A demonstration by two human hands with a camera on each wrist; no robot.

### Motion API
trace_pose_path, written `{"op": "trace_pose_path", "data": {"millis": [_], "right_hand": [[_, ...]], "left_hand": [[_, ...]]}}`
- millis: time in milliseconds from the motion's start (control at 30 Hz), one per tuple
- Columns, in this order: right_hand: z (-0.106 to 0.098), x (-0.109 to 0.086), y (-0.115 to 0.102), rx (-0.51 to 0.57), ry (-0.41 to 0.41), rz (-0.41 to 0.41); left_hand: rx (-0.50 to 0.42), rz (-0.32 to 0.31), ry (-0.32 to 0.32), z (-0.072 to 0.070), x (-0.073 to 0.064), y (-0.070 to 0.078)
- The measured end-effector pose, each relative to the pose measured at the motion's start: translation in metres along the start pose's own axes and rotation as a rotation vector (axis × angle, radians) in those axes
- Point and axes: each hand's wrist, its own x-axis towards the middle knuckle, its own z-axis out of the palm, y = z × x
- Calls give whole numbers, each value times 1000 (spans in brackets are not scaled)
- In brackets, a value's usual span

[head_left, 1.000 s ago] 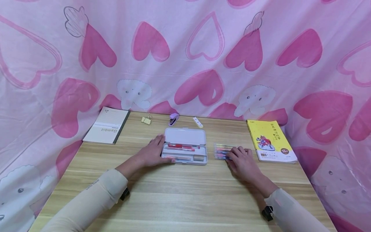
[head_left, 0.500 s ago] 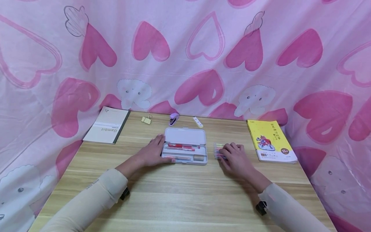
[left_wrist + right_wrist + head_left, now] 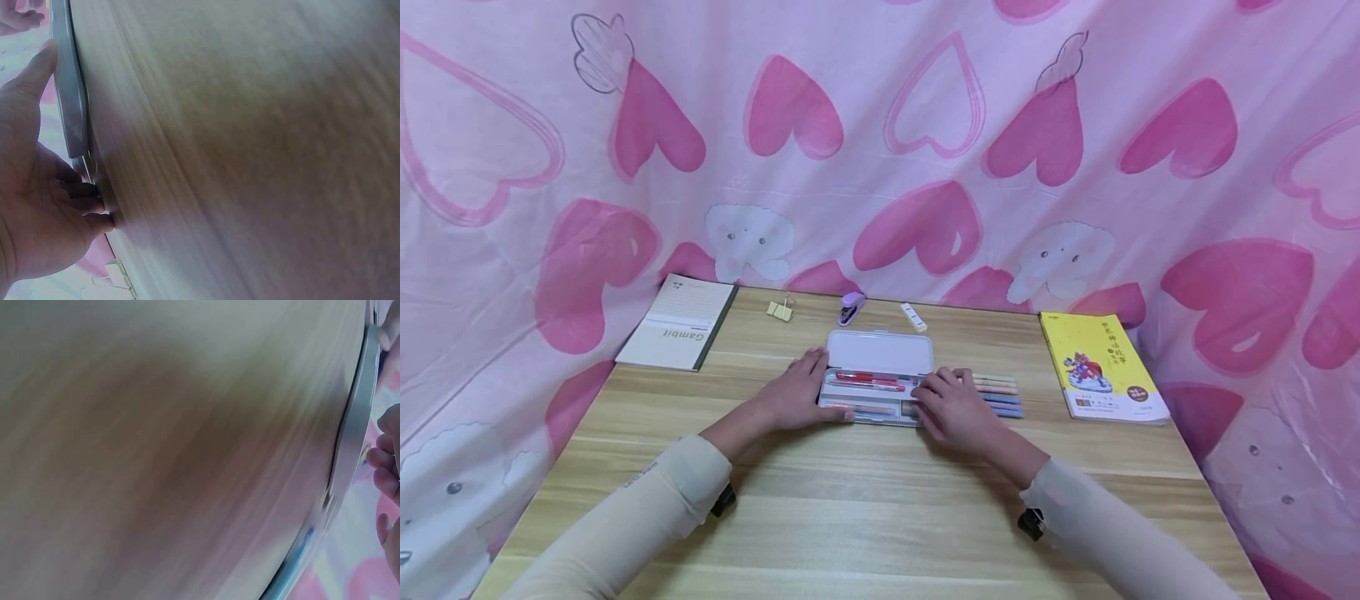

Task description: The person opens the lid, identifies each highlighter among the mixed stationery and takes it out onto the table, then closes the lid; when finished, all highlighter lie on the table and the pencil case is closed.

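Note:
A white pencil case (image 3: 880,352) lies with its lid folded back, with a red pen (image 3: 865,377) and several other pens in its tray. At its left end my left hand (image 3: 793,393) holds it, thumb along the front rim and fingers by the left side. My right hand (image 3: 955,408) is over the case's right end, fingers loosely bent; the right wrist view shows nothing between its fingers (image 3: 384,465). It covers most of the small right compartment. Just right of the case, partly behind this hand, lies a row of coloured pens (image 3: 1003,398).
Along the back edge are a yellow binder clip (image 3: 780,311), a purple stapler (image 3: 850,308) and a small white-and-yellow block (image 3: 913,317). A notebook (image 3: 673,329) lies back left, a yellow book (image 3: 1101,367) at right. A heart-patterned curtain (image 3: 880,125) hangs behind the wooden table (image 3: 865,508).
My right hand has moved left, from over the row of coloured pens to the right end of the pencil case, uncovering the pens' right ends. The left hand stays in place.

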Motion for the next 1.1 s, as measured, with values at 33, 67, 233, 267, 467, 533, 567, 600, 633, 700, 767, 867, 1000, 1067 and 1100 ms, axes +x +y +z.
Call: {"op": "trace_pose_path", "data": {"millis": [33, 67, 233, 267, 467, 533, 567, 600, 633, 700, 767, 867, 1000, 1067, 1100], "right_hand": [[1, 3, -3, 1, -7, -13], [2, 6, -7, 5, -13, -27], [6, 16, -20, 20, -54, -85], [6, 17, -22, 20, -60, -95], [9, 18, -27, -30, -86, -140], [10, 18, -29, -42, -94, -147], [10, 19, -29, -44, -98, -149], [11, 19, -29, -47, -103, -147], [11, 19, -30, -44, -110, -144], [12, 20, -31, -40, -119, -134], [13, 20, -32, -40, -127, -124], [13, 20, -34, -46, -136, -112], [13, 21, -35, -51, -139, -103], [14, 21, -35, -46, -135, -98], [14, 22, -36, -41, -133, -95]], "left_hand": [[1, -2, -1, 0, 0, 0], [3, -2, -3, 0, 0, 0], [10, -8, -18, -1, -1, 2], [13, -8, -21, -1, -1, 2], [16, -10, -27, -1, -1, 1], [18, -7, -24, -1, -2, 0], [17, -4, -20, 0, -1, 0], [15, -6, -19, 0, -1, -1], [14, -5, -18, 0, -1, -1], [10, -6, -18, 1, -1, -1], [5, -7, -18, 1, -2, -1], [9, -5, -19, 2, -2, -1], [11, -7, -15, 2, -2, -1], [9, -6, -11, 1, -2, -1], [9, -5, -8, 1, -2, -1]]}}
